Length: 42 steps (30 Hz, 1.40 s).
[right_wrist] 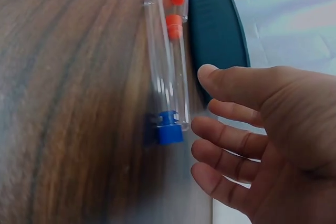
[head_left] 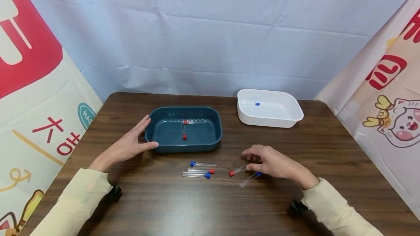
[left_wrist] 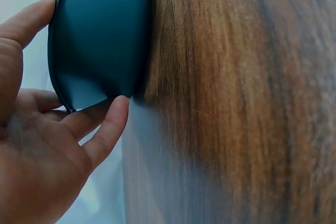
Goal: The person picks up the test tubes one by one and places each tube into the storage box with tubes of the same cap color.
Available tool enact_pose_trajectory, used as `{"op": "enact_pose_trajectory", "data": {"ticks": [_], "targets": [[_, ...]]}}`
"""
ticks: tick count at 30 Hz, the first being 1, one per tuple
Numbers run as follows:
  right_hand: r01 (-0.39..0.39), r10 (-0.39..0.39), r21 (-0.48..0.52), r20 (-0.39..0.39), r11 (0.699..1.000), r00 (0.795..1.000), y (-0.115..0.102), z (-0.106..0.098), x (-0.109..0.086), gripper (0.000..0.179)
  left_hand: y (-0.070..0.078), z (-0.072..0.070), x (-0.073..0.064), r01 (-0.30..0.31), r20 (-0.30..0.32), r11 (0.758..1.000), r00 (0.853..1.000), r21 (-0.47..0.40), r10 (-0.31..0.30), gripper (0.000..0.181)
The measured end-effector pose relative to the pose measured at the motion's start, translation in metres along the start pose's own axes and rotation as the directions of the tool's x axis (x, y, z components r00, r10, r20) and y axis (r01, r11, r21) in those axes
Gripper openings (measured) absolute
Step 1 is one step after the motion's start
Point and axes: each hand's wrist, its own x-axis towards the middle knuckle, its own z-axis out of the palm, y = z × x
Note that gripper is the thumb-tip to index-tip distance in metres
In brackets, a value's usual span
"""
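My left hand (head_left: 129,143) holds the left end of a dark teal basin (head_left: 188,149), its thumb at the front corner and its fingers around the far side. Inside the basin lie two red-capped test tubes, one lengthwise (head_left: 197,122) and one crosswise (head_left: 184,131). Over the table to the right, my right hand (head_left: 270,161) has loosely bent fingers with nothing between them. Just below it lie a red-capped test tube (head_left: 238,170) and a blue-capped test tube (head_left: 249,180). The right wrist view shows these tubes side by side, the blue cap (right_wrist: 169,134) nearer.
Several test tubes lie in front of the basin: one blue-capped (head_left: 204,165), one red-capped (head_left: 200,170), another blue-capped (head_left: 195,174). A white basin (head_left: 269,121) at the back right contains a blue-capped tube (head_left: 257,104). A pale curtain (head_left: 210,46) hangs behind the wooden table (head_left: 157,207).
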Motion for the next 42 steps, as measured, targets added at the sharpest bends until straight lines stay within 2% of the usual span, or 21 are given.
{"op": "enact_pose_trajectory", "data": {"ticks": [12,42], "targets": [[0.023,-0.022,-0.018,0.033,1.000,0.999,0.001,0.007,0.005,0.031,0.000,0.000,0.000,-0.008,-0.003,1.000,1.000,0.004,0.008,0.100],[-0.047,0.048,-0.018,0.027,0.999,0.999,0.005,0.015,0.017,0.012,0.000,0.001,-0.001,0.004,-0.005,1.000,1.000,-0.020,-0.004,0.100]]}}
